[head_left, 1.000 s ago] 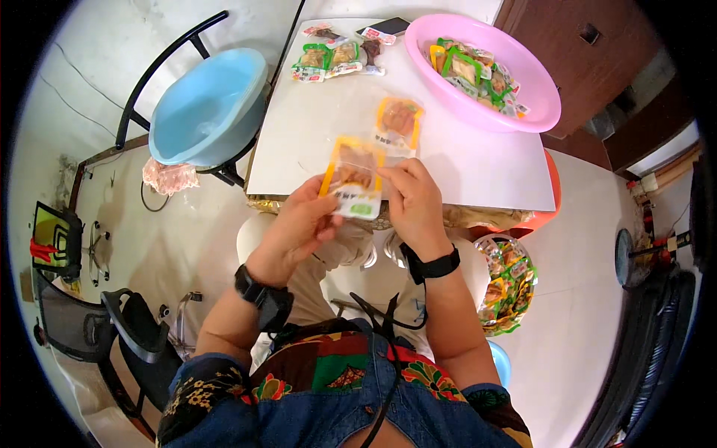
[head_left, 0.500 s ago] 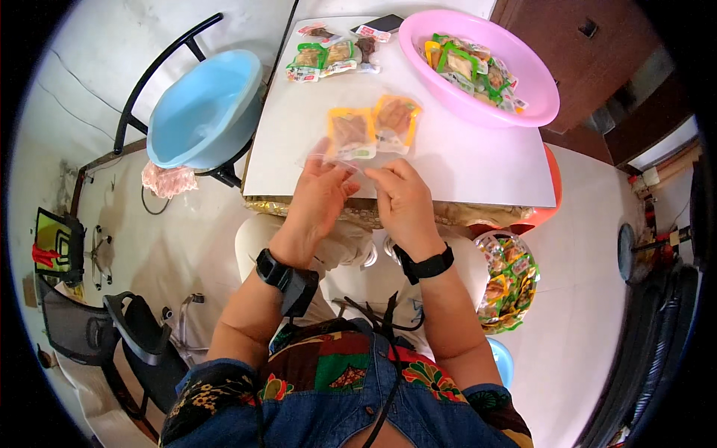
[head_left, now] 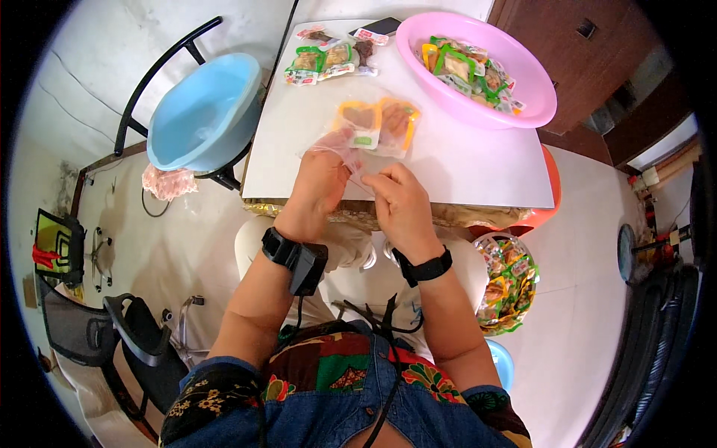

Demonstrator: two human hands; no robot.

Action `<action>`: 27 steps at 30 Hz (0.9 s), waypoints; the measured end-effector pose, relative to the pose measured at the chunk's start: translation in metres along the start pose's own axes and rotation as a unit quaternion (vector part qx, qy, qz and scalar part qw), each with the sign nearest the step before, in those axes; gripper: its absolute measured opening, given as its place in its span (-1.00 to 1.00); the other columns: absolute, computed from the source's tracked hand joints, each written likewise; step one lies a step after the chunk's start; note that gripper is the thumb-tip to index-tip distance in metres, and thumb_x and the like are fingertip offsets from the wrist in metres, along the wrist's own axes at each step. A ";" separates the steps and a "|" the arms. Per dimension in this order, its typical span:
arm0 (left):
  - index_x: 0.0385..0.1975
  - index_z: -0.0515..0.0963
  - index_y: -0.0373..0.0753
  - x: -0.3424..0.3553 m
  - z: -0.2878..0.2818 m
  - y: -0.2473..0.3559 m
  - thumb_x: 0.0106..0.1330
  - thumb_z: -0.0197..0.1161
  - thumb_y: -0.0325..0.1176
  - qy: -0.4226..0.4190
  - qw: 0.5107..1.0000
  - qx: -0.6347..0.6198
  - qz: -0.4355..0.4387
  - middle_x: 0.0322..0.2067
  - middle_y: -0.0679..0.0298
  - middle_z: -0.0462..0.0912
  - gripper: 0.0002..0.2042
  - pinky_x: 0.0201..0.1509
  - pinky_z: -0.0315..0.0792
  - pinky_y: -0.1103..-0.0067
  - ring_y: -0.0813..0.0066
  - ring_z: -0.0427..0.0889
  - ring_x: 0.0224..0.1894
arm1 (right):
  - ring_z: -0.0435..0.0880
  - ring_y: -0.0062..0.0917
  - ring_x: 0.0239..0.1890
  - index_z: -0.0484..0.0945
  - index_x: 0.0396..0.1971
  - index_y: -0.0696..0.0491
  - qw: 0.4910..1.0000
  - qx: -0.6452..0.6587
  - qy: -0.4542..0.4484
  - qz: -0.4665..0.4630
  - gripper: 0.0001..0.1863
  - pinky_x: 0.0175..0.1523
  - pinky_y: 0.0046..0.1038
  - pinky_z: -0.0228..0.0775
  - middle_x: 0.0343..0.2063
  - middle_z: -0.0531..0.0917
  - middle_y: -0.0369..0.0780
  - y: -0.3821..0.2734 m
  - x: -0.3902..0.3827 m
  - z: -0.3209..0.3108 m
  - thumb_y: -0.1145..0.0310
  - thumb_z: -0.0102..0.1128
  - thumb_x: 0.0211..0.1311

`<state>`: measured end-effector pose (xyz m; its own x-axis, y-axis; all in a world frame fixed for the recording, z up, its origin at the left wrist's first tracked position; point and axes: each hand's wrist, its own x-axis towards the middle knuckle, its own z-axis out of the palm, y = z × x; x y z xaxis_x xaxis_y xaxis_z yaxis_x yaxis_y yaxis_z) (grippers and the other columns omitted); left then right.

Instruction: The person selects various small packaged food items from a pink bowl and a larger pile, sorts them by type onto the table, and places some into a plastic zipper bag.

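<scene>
A clear plastic bag (head_left: 407, 149) lies on the white table, with two yellow-edged food packets in or under it: the left packet (head_left: 359, 125) and the right packet (head_left: 396, 127). My left hand (head_left: 323, 178) reaches to the bag's near end. Its fingers show through the film, stretched toward the left packet; whether they grip it is hard to see. My right hand (head_left: 399, 196) pinches the bag's near edge between thumb and fingers, close to the table's front edge.
Green-edged packets (head_left: 320, 63) and dark packets lie at the table's far left, by a black phone (head_left: 385, 27). A pink basin (head_left: 478, 104) full of packets stands far right. On the left is a blue basin (head_left: 168, 142). A container of packets (head_left: 510, 284) sits below right.
My left hand has turned and pushed forward, its fingers now under the film. The left packet has shifted slightly right and lies closer to the other one. My right hand has barely moved.
</scene>
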<state>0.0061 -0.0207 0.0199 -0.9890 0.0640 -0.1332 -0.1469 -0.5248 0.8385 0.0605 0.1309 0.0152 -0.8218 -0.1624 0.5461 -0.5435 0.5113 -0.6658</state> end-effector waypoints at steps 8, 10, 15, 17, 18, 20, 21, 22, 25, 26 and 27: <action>0.13 0.32 -0.46 0.008 -0.006 -0.017 0.22 -0.13 -0.65 0.051 0.995 0.042 0.072 -0.11 0.16 0.50 -0.57 -0.13 0.42 0.57 0.44 0.50 -0.19 | 0.55 -0.29 -0.35 0.58 -0.28 0.08 1.000 0.002 -0.008 0.005 -0.74 -0.25 -0.39 0.41 -0.41 0.50 -0.16 -0.002 -0.001 0.002 0.67 0.07 0.02; 0.13 0.33 -0.46 0.005 -0.014 -0.025 0.22 -0.12 -0.64 0.045 0.992 0.087 0.082 -0.12 0.18 0.51 -0.58 -0.10 0.41 0.56 0.42 0.49 -0.16 | 0.55 -0.28 -0.35 0.58 -0.29 0.08 1.000 0.004 -0.008 0.005 -0.74 -0.25 -0.38 0.41 -0.42 0.50 -0.16 -0.001 -0.001 0.003 0.67 0.07 0.02; 0.08 0.39 -0.48 -0.021 -0.024 -0.026 0.18 -0.01 -0.58 0.002 0.811 0.531 0.246 -0.10 -0.02 0.53 -0.59 -0.01 0.38 0.44 0.08 0.47 -0.06 | 0.53 -0.27 -0.28 0.58 -0.30 0.04 1.000 -0.004 -0.015 0.006 -0.75 -0.23 -0.31 0.42 -0.40 0.50 -0.19 0.001 -0.002 0.003 0.60 0.09 -0.02; 0.07 0.40 -0.49 -0.027 -0.017 -0.020 0.16 0.04 -0.55 -0.022 0.717 0.651 0.248 -0.07 -0.07 0.50 -0.58 -0.01 0.38 0.40 0.02 0.45 -0.02 | 0.53 -0.27 -0.28 0.58 -0.31 0.05 1.000 -0.004 -0.012 0.006 -0.76 -0.22 -0.31 0.42 -0.39 0.50 -0.19 0.001 -0.003 0.002 0.59 0.09 -0.03; 0.05 0.40 -0.49 -0.029 -0.014 -0.016 0.14 0.08 -0.51 -0.043 0.609 0.754 0.245 -0.03 -0.12 0.48 -0.57 -0.01 0.39 0.35 -0.04 0.43 0.01 | 0.53 -0.27 -0.28 0.58 -0.31 0.05 1.000 -0.005 -0.014 0.005 -0.76 -0.22 -0.31 0.42 -0.39 0.50 -0.19 0.001 -0.002 0.003 0.59 0.09 -0.03; 0.07 0.38 -0.50 -0.033 -0.002 -0.009 0.14 0.10 -0.48 -0.057 0.591 0.773 0.224 0.01 -0.12 0.45 -0.55 0.03 0.37 0.31 -0.04 0.41 0.05 | 0.53 -0.26 -0.29 0.58 -0.32 0.06 1.000 -0.013 -0.008 0.001 -0.78 -0.22 -0.31 0.42 -0.40 0.51 -0.19 0.000 0.000 0.004 0.58 0.11 -0.03; 0.08 0.36 -0.51 -0.035 0.003 -0.007 0.13 0.12 -0.45 -0.069 0.568 0.795 0.204 0.05 -0.13 0.43 -0.52 0.07 0.36 0.28 -0.04 0.39 0.09 | 0.53 -0.26 -0.29 0.58 -0.32 0.06 1.000 -0.012 -0.008 -0.001 -0.78 -0.22 -0.31 0.42 -0.40 0.51 -0.19 0.000 -0.001 0.004 0.58 0.11 -0.03; 0.08 0.36 -0.51 -0.033 0.003 -0.009 0.13 0.12 -0.45 -0.067 0.567 0.795 0.204 0.05 -0.13 0.43 -0.52 0.07 0.36 0.28 -0.04 0.39 0.09 | 0.53 -0.26 -0.30 0.59 -0.33 0.07 1.000 -0.011 0.001 0.010 -0.79 -0.23 -0.30 0.42 -0.41 0.51 -0.18 0.001 -0.001 0.004 0.58 0.12 -0.03; 0.11 0.32 -0.51 -0.020 -0.006 -0.024 0.14 0.11 -0.44 -0.052 0.481 0.800 0.356 0.07 -0.15 0.40 -0.50 0.15 0.30 0.25 -0.05 0.39 0.10 | 0.54 -0.25 -0.31 0.59 -0.35 0.07 1.000 -0.001 0.017 0.023 -0.79 -0.24 -0.31 0.42 -0.42 0.51 -0.17 0.000 0.000 0.003 0.59 0.12 -0.03; 0.12 0.30 -0.51 -0.014 -0.009 -0.026 0.13 0.11 -0.45 -0.063 0.497 0.790 0.352 0.07 -0.17 0.39 -0.49 0.18 0.27 0.26 -0.07 0.39 0.10 | 0.54 -0.25 -0.32 0.60 -0.35 0.07 0.999 0.010 0.025 0.026 -0.79 -0.24 -0.31 0.42 -0.43 0.51 -0.17 -0.001 0.000 0.002 0.59 0.12 -0.03; 0.12 0.29 -0.51 -0.009 -0.011 -0.028 0.12 0.12 -0.46 -0.075 0.514 0.781 0.348 0.08 -0.20 0.37 -0.48 0.22 0.25 0.27 -0.09 0.38 0.11 | 0.54 -0.25 -0.32 0.60 -0.35 0.07 0.999 0.010 0.025 0.025 -0.79 -0.24 -0.31 0.42 -0.43 0.51 -0.17 -0.001 0.000 0.002 0.59 0.12 -0.03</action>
<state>0.0190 -0.0162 -0.0081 -0.7844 0.4474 0.4296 0.5240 0.8486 0.0730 0.0604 0.1286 0.0144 -0.8391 -0.0936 0.5359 -0.5050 0.5007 -0.7031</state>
